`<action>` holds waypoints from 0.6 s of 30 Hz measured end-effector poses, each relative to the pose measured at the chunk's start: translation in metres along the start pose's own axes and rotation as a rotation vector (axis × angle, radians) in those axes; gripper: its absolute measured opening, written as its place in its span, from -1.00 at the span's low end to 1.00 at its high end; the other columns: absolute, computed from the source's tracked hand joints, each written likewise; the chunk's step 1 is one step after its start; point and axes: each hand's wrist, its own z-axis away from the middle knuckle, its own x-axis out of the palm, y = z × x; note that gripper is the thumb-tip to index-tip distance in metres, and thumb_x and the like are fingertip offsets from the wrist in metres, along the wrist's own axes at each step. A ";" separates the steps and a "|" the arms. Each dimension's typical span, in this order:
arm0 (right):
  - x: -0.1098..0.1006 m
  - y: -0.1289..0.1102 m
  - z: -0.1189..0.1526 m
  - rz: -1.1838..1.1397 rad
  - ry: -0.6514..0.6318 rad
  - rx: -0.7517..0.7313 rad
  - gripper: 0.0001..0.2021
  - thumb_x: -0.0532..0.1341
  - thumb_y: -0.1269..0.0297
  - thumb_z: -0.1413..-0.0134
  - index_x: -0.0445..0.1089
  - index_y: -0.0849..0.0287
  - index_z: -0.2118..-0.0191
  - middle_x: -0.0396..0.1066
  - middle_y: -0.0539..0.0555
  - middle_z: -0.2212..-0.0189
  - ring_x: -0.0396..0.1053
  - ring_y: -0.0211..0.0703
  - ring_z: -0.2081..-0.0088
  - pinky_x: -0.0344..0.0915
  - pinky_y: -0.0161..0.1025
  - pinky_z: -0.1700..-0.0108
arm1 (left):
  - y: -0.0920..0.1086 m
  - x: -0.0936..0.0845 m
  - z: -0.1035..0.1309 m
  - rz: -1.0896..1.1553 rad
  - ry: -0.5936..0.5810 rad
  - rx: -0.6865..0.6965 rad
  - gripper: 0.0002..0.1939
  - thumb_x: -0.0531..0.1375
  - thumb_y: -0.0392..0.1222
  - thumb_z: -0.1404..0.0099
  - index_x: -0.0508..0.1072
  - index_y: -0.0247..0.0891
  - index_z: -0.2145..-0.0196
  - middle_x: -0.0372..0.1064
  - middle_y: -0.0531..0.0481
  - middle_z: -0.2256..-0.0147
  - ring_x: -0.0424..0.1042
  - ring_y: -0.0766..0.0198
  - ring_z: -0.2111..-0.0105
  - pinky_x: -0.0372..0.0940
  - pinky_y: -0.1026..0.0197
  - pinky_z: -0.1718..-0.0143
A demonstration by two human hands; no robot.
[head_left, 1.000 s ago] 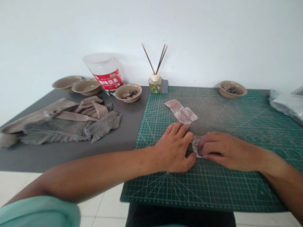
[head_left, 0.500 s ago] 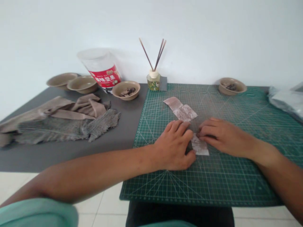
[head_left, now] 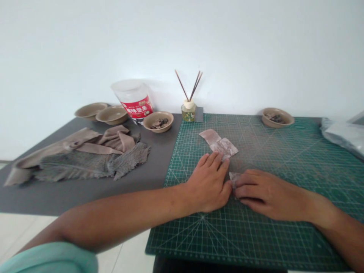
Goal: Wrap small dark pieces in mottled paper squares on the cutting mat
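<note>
My left hand [head_left: 211,184] rests on the green cutting mat [head_left: 256,242] with its fingers stretched forward. Its fingertips touch the lower edge of a brown-and-white mottled square [head_left: 223,146], which overlaps a plain pinkish piece [head_left: 210,135]. Whether these flat pieces are cloth or paper, I cannot tell. My right hand [head_left: 265,195] is closed over another mottled piece [head_left: 234,177], pressing it on the mat. Only a corner of that piece shows beside my left thumb; the rest is hidden under the right fingers.
Pinkish and grey cloths [head_left: 93,153] lie on the left. Behind them stand bowls [head_left: 112,115], a clear tub with a red label [head_left: 139,108] and a bowl of small chips [head_left: 158,122]. A reed diffuser [head_left: 188,112], another bowl [head_left: 277,118] and a plastic bag [head_left: 341,132] sit farther back.
My right hand has moved nearer to me and now covers most of the mottled piece beside my left thumb. My left hand stays on the mat. The view has tilted up slightly.
</note>
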 end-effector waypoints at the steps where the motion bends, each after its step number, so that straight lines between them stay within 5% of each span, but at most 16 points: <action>1: -0.001 0.005 0.002 0.009 0.007 0.035 -0.84 0.19 0.27 -0.38 0.50 0.03 0.03 0.53 0.04 0.15 0.41 -0.07 0.10 0.31 -0.06 0.00 | 0.000 0.000 0.000 -0.009 -0.003 0.005 -0.40 -0.05 0.01 -0.51 0.18 -0.42 -0.34 0.09 -0.38 -0.38 0.06 -0.15 -0.40 -0.05 -0.20 -0.38; 7: -0.017 0.068 0.029 0.096 0.190 0.243 -0.80 0.20 0.23 -0.32 0.55 0.03 0.06 0.52 0.10 0.12 0.46 0.02 0.10 0.37 -0.01 0.02 | 0.002 -0.007 0.003 0.006 0.003 0.088 -0.50 -0.05 -0.04 -0.52 0.29 -0.34 -0.27 0.24 -0.29 -0.30 0.20 -0.07 -0.32 -0.03 -0.18 -0.38; 11: -0.029 0.104 0.049 0.308 0.334 0.452 -0.76 0.15 0.21 -0.30 0.56 0.14 0.14 0.53 0.19 0.17 0.47 0.16 0.11 0.37 0.14 0.01 | 0.003 -0.018 0.004 0.137 -0.083 0.303 -0.55 -0.02 -0.04 -0.52 0.32 -0.26 -0.25 0.33 -0.20 -0.22 0.29 0.01 -0.24 0.08 -0.10 -0.33; 14: -0.032 0.100 0.049 0.362 0.477 0.515 -0.75 0.15 0.19 -0.30 0.52 0.16 0.10 0.52 0.22 0.14 0.46 0.20 0.09 0.38 0.18 -0.01 | 0.001 -0.022 0.003 0.227 -0.094 0.388 -0.55 -0.02 -0.07 -0.52 0.28 -0.23 -0.28 0.30 -0.17 -0.25 0.31 0.07 -0.22 0.14 -0.03 -0.30; 18: -0.021 0.067 0.027 0.215 0.605 0.308 -0.85 0.19 0.23 -0.32 0.48 0.08 0.09 0.50 0.15 0.12 0.47 0.07 0.06 0.40 0.06 -0.04 | -0.004 -0.015 -0.001 0.247 -0.003 0.229 -0.52 0.07 -0.09 -0.47 0.26 -0.25 -0.28 0.25 -0.18 -0.30 0.26 0.03 -0.27 0.15 -0.09 -0.30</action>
